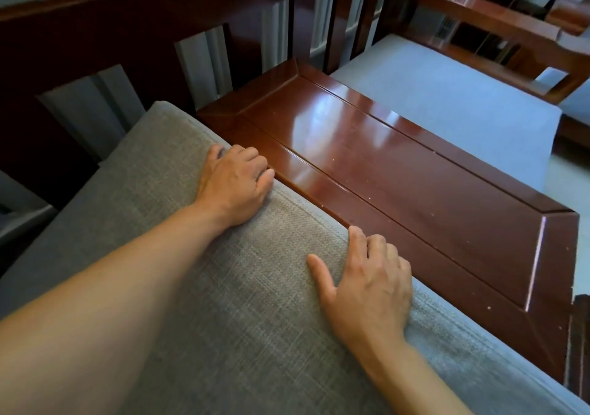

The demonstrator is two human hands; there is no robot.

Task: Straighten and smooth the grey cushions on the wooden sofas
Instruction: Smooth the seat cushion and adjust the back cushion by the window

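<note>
A grey woven cushion (198,271) fills the lower left, lying on a dark wooden sofa. Its right edge runs along a glossy wooden panel (399,175). My left hand (234,183) sits on that edge farther back, fingers curled down into the gap between the cushion and the wood. My right hand (367,287) holds the same edge nearer to me. Its fingers are bent over the side and its thumb lies stretched out on the top fabric. A second grey cushion (447,105) lies flat on the seat beyond the panel.
The sofa's slatted wooden backrest (143,25) rises behind both seats. Another wooden sofa frame (498,22) stands at the upper right. A strip of pale floor (565,175) shows at the right edge.
</note>
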